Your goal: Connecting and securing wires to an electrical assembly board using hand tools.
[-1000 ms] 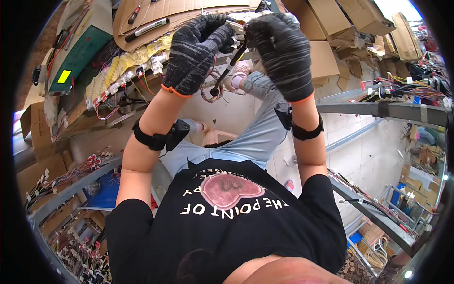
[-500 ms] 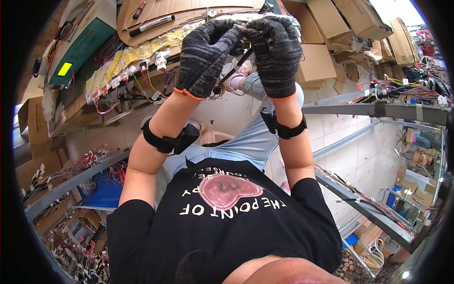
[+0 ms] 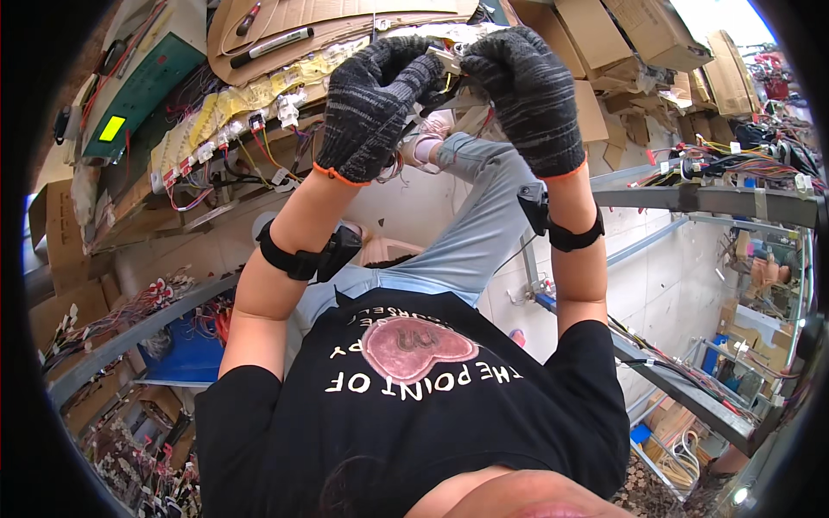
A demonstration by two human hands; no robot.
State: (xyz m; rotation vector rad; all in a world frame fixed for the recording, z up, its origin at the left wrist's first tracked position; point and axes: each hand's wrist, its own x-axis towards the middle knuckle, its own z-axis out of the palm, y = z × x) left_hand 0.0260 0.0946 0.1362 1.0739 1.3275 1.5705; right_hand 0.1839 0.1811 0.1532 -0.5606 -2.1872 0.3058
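Observation:
Both hands wear dark grey knitted gloves with orange cuffs. At the bench's near edge, my left hand (image 3: 370, 112) pinches a small white plastic connector (image 3: 445, 60) between thumb and fingers. A short yellow wire shows just under it. My right hand (image 3: 528, 99) is closed at the connector's right end, fingertips pressed together. Whatever lies in those fingertips is too small or hidden to name. Behind the hands runs a row of white connectors (image 3: 287, 110) with coloured wires, fixed along a strip of yellowish tape (image 3: 233, 105).
A cardboard sheet (image 3: 337, 19) on the bench carries a black marker (image 3: 272, 47) and a small screwdriver (image 3: 248, 19). At far left stands a green tester box (image 3: 142, 91) with a lit display. Cardboard boxes (image 3: 604, 34) are stacked far right. Metal rails (image 3: 717, 200) with wire bundles flank me.
My right hand and forearm have moved right, away from the left hand. More of the white connector shows between them. My left hand has hardly moved.

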